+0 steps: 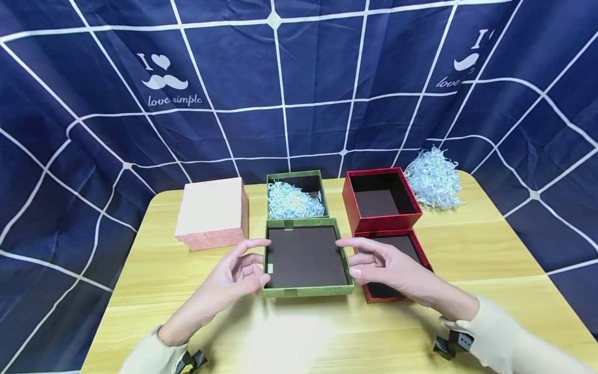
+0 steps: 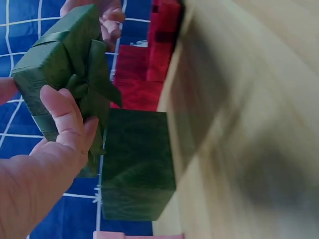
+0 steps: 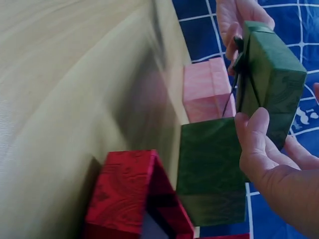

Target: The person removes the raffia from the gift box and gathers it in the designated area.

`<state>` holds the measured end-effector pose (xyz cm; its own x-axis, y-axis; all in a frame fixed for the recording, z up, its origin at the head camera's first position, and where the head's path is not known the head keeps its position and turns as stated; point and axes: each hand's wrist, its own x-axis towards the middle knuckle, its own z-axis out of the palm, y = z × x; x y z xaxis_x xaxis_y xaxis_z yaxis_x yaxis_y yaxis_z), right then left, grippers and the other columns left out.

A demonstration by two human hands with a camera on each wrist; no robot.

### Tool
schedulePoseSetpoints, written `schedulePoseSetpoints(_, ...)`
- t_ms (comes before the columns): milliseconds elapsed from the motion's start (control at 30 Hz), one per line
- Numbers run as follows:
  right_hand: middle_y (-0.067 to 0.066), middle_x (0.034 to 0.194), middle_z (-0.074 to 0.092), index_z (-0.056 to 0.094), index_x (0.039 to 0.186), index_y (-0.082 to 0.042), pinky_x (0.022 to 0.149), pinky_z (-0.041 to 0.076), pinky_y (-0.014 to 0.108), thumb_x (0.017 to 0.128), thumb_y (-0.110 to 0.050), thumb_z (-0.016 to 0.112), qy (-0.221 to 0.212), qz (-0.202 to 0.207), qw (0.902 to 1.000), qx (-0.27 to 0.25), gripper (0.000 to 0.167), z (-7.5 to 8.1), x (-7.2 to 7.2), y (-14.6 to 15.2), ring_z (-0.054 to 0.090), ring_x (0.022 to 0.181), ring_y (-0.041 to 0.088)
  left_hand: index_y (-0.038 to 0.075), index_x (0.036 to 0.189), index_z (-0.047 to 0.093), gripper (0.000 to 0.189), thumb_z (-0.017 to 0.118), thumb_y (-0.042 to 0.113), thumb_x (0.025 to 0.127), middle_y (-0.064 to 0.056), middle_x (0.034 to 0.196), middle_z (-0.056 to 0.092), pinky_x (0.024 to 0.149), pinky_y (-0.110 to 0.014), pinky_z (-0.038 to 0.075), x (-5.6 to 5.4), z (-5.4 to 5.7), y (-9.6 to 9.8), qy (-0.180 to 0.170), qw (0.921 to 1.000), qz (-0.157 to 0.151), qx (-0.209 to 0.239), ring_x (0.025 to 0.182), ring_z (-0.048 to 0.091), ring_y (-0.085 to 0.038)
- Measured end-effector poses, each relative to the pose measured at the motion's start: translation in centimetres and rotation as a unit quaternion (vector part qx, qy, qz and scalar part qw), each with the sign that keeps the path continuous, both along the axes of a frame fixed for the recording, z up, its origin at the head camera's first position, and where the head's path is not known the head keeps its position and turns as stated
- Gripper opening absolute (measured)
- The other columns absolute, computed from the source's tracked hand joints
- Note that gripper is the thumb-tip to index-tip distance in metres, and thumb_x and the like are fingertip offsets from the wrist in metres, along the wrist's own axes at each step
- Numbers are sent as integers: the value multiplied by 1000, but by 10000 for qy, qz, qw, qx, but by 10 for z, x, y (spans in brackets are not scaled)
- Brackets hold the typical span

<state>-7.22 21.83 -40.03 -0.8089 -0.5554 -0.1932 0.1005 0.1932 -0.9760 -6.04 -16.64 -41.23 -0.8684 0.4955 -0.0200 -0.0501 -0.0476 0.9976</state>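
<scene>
Between both hands is a green box lid (image 1: 306,257), its dark inner face toward the head camera. My left hand (image 1: 240,271) grips the lid's left side, thumb near the front corner, forefinger farther back. On the opposite side my right hand (image 1: 380,266) holds the right edge in the same way. A green ribbon bow (image 2: 79,85) shows on the lid's outer face in the left wrist view. Both wrist views show the lid raised off the table. Just behind it stands the open green box (image 1: 299,176), with pale blue shredded paper (image 1: 291,201) inside.
To the left sits a closed pink box (image 1: 212,210). An open red box (image 1: 380,200) stands at the back right, with a red lid (image 1: 394,265) in front of it, partly behind my right hand. A pile of blue shredded paper (image 1: 433,179) lies at the far right corner.
</scene>
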Motion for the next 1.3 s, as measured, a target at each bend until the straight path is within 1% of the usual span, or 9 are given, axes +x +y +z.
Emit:
schedulePoseSetpoints(167,20,144,61,52,161,-15,98,59,35,103,-17,77,-72,-200,9996,186,63,-11,5,-2,58,133,36,7,164,41,74,78,6,100,-19,108,66,85,-26,56,7,-12,3,99,9992,-52,-386,95,70,-21)
schedulePoseSetpoints(367,22,146,59,47,163,-10,99,56,31,104,-16,75,-42,-185,9997,129,65,-22,10,-3,59,133,37,9,170,32,82,76,8,101,-19,109,67,70,-24,54,15,-24,9,363,9953,-173,-885,83,68,-21)
schedulePoseSetpoints(467,25,145,58,45,163,-8,93,57,29,105,-13,75,15,-216,9997,108,66,-27,10,-6,64,122,33,12,172,29,86,77,7,101,-17,104,69,70,-24,54,14,-29,11,315,9943,-136,-1012,82,69,-26)
schedulePoseSetpoints(600,29,128,59,45,161,-3,76,52,24,103,-8,74,268,-241,9991,236,65,-34,9,-15,65,103,24,14,175,25,90,76,3,100,-19,102,69,77,-35,62,11,-34,12,52,9953,-152,-958,86,72,-41)
schedulePoseSetpoints(700,33,135,58,45,160,0,83,53,26,102,-5,74,457,-244,9978,403,64,-36,9,-21,67,116,32,13,175,22,92,74,0,101,-25,100,68,82,-45,64,9,-38,11,-184,9961,-197,-844,86,74,-47)
schedulePoseSetpoints(833,31,162,42,44,162,-3,101,54,41,103,-6,73,469,-222,9967,622,65,-37,8,-29,55,139,47,11,176,19,92,70,-3,101,-35,134,56,83,-47,64,8,-44,8,-403,9955,-206,-833,88,74,-44)
schedulePoseSetpoints(933,31,163,39,43,163,-5,98,53,44,103,-6,72,413,-175,9964,725,66,-37,8,-34,55,138,47,11,176,16,94,69,-4,100,-38,129,57,82,-45,64,7,-49,6,-488,9940,-229,-947,87,73,-40)
schedulePoseSetpoints(1067,30,159,41,43,162,-3,94,52,41,102,-3,71,471,-197,9952,837,66,-39,8,-41,57,132,42,13,176,14,96,71,-4,101,-27,83,63,80,-46,65,6,-54,5,-589,9930,-293,-980,84,72,-38)
schedulePoseSetpoints(1300,21,159,42,42,163,-6,100,46,46,98,5,69,434,-498,9891,1319,71,-47,9,-48,53,128,34,13,177,11,98,72,-2,101,-17,85,66,81,-44,65,2,-58,7,-395,9920,-345,-1146,83,70,-34)
